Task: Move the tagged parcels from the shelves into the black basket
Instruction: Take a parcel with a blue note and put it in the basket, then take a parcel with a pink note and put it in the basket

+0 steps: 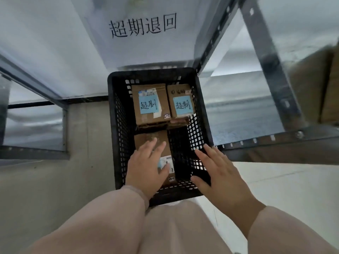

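Observation:
A black perforated basket [117, 125] stands on the floor in front of me. At its far end lie two cardboard parcels side by side, the left parcel [149, 104] and the right parcel [180, 101], each with a blue handwritten tag. A third cardboard parcel [156, 140] lies in the near left of the basket. My left hand [146, 167] rests flat on it with straight fingers and covers most of its blue tag. My right hand [218, 173] hovers open over the basket's near right side, holding nothing.
Metal shelving [271, 74] rises to the right, with brown parcels [317, 85] on its shelf at the far right. A white sign with black characters [143, 24] hangs above the basket. Another shelf frame [36, 88] stands at the left.

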### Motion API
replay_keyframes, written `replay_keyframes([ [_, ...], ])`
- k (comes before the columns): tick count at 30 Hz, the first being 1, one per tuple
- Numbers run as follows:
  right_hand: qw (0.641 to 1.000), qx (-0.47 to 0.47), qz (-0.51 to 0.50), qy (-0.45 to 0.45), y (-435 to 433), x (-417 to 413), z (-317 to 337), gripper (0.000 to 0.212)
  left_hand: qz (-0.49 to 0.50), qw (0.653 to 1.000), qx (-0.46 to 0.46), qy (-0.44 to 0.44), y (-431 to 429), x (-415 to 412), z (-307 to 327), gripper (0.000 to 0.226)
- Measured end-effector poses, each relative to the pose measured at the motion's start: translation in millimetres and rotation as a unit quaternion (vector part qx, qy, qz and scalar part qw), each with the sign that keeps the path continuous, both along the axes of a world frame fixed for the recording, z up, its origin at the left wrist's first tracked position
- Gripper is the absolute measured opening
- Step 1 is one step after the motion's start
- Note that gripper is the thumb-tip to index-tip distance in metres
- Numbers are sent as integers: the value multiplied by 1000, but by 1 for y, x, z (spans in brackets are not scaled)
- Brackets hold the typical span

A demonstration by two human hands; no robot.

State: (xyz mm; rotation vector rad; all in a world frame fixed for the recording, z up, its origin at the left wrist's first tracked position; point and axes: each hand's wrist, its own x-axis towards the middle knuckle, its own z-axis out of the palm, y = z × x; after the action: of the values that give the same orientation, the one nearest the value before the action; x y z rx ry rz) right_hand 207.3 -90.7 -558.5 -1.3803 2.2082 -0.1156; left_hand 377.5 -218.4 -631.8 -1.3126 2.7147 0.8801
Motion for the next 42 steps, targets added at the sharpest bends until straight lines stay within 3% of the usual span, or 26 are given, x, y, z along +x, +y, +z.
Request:
replay_keyframes([
  [8, 987, -137, -16, 83, 69, -4, 133, 66, -108, 974, -167, 110, 39, -28, 167, 60],
  [17, 954, -211, -119, 175, 220, -56, 251, 76, -266, 896, -286, 212, 169, -113, 300, 55],
  [24, 912, -228, -197, 278, 386, -133, 321, 82, -305, 841, -310, 321, 308, -236, 385, 55],
  [30, 871, -231, -270, 339, 515, -183, 368, 87, -332, 815, -324, 347, 429, -325, 437, 59],
  [42, 818, -234, -346, 396, 623, -289, 420, 87, -364, 780, -320, 396, 541, -474, 498, 62],
])
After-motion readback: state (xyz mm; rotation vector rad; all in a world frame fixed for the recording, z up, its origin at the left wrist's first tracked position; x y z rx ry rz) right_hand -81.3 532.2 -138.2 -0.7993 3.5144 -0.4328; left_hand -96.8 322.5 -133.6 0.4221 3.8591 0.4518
